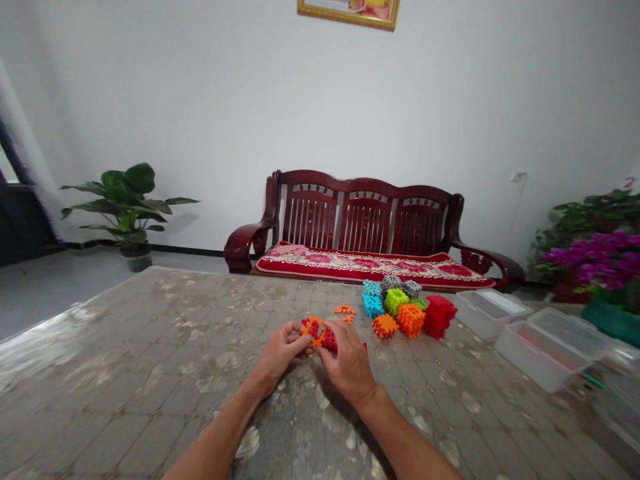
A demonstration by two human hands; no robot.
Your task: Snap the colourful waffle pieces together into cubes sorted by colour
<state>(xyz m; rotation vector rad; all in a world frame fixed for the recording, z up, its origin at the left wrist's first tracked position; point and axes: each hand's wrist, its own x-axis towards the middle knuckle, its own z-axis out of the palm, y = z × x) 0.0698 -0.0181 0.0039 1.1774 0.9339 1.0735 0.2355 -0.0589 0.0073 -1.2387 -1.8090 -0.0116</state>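
Note:
Between my two hands is a small build of orange and red interlocking plastic pieces, held just above the table. My left hand pinches its left side with thumb and fingers. From the right, my right hand grips the same build, and its fingers cover part of the red section. Just beyond my right hand, a few loose orange pieces lie on the table. Farther right stand stacks of the same kind of pieces: blue, grey, lime green, orange and red.
The table has a patterned grey-brown cover. On its right side sit clear plastic boxes, with purple flowers beyond. Behind the table is a dark wooden bench with a red cushion. A potted plant stands at left.

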